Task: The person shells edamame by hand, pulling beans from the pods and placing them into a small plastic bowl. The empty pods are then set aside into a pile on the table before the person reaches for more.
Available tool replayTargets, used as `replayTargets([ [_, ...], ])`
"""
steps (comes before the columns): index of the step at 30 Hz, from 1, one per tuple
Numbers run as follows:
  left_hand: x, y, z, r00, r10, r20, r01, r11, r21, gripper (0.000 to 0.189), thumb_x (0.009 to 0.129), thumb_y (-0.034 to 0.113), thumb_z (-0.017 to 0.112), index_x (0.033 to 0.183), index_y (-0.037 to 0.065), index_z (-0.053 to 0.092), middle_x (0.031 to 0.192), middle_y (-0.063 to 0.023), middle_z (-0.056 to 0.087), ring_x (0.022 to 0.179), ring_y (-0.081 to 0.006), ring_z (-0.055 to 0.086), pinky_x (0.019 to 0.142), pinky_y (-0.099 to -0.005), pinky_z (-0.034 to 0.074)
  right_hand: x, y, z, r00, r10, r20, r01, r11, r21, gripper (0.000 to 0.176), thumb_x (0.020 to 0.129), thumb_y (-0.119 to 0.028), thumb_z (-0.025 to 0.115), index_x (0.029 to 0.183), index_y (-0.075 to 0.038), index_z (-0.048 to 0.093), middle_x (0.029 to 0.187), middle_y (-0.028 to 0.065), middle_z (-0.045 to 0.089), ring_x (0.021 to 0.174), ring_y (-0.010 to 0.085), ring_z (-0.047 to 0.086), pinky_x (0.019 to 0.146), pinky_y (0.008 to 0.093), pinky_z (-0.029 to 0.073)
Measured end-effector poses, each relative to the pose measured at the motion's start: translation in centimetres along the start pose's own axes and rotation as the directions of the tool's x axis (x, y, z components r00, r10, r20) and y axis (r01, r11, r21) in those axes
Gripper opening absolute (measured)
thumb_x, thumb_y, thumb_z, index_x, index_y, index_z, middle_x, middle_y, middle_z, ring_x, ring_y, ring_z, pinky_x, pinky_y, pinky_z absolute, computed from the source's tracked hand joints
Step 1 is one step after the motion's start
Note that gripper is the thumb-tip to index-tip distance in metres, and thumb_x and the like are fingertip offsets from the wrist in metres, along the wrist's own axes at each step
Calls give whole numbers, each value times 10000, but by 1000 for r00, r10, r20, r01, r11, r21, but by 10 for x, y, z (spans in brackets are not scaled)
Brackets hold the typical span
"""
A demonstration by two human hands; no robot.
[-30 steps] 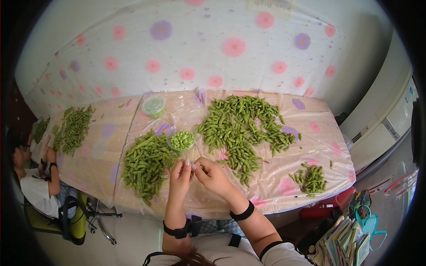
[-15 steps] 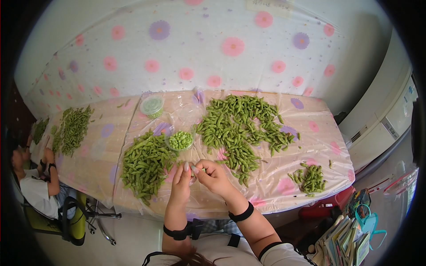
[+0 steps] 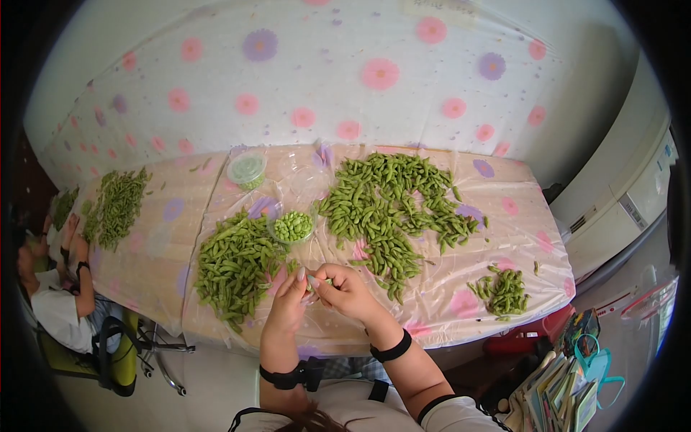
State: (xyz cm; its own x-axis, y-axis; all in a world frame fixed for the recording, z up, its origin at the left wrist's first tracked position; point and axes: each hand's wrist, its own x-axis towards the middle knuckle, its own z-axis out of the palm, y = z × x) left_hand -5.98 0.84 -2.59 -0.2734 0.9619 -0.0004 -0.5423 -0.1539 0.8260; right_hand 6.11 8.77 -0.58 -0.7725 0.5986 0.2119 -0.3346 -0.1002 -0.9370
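My left hand (image 3: pixel 289 301) and my right hand (image 3: pixel 347 294) meet at the table's near side, fingertips pinched together. Between them shows a bit of a green soybean pod (image 3: pixel 311 286), mostly covered by the fingers. Just beyond the hands stands a clear round tub (image 3: pixel 312 236) holding pale green shelled beans (image 3: pixel 292 226). A large heap of pods (image 3: pixel 237 270) lies left of my hands, and a wider spread of pods (image 3: pixel 389 201) covers the table to their right.
Behind the open tub is a lidded tub (image 3: pixel 247 170), beside a clear plastic lid or dish (image 3: pixel 311 181). A small pod pile (image 3: pixel 506 292) lies far right. At left, another person (image 3: pixel 61 299) sits by more pods (image 3: pixel 119 205). Papers (image 3: pixel 554 396) stand at lower right.
My left hand has shifted slightly down and left, and both hands' fingers have changed position around the pod. The other person's hands have moved up toward their pods.
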Motion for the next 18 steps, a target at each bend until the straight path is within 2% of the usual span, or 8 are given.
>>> replayTargets([
  [5,2,-6,-7,997,-64,-53,59,994,-89,173,960,175,463,1071,58,526,842,13,536,654,-77,405,592,-252,344,2,0,-3,999,36,-6,-37,995,-97,168,941,-169,539,844,-32,542,661,23,614,501,39,484,449,186,347],
  [8,3,-6,-10,986,-136,-93,118,977,-176,221,952,143,462,1154,56,479,863,2,546,651,-85,420,571,-246,348,3,-1,-3,999,46,-5,-46,989,-141,167,940,-172,540,852,-31,548,669,25,625,511,36,498,449,187,355],
  [10,3,-8,-13,990,-136,37,141,936,-323,280,950,124,453,1220,58,423,853,-7,549,641,-85,423,554,-230,342,2,1,-3,999,46,-9,-47,984,-170,164,940,-170,541,855,-31,550,660,17,619,513,34,500,449,188,356],
  [14,6,-14,-18,989,-144,38,147,907,-394,295,944,103,444,1231,60,391,849,-14,537,633,-79,422,547,-218,334,5,15,-6,999,32,1,-32,997,-76,152,942,-164,535,866,-34,546,676,8,612,525,29,504,455,188,357],
  [16,9,-16,-24,977,-87,196,173,861,-478,247,935,90,448,1179,57,430,861,-20,521,635,-74,422,544,-222,335,6,15,-7,999,33,4,-32,999,-42,148,944,-161,533,863,-38,541,678,4,606,530,28,503,459,186,356],
  [17,9,-18,-23,977,-86,195,172,861,-479,247,935,90,448,1179,57,430,861,-20,521,635,-74,422,544,-222,335,6,12,-8,997,72,-19,-73,997,-23,128,937,-119,529,855,-22,544,713,2,595,600,41,535,529,198,410],
  [18,10,-16,-17,989,-91,114,131,892,-433,213,937,98,446,1145,57,450,856,-19,517,635,-75,423,545,-223,335,7,10,-9,993,113,-41,-113,994,-3,111,930,-76,525,846,-7,547,748,0,585,671,54,567,600,210,465],
])
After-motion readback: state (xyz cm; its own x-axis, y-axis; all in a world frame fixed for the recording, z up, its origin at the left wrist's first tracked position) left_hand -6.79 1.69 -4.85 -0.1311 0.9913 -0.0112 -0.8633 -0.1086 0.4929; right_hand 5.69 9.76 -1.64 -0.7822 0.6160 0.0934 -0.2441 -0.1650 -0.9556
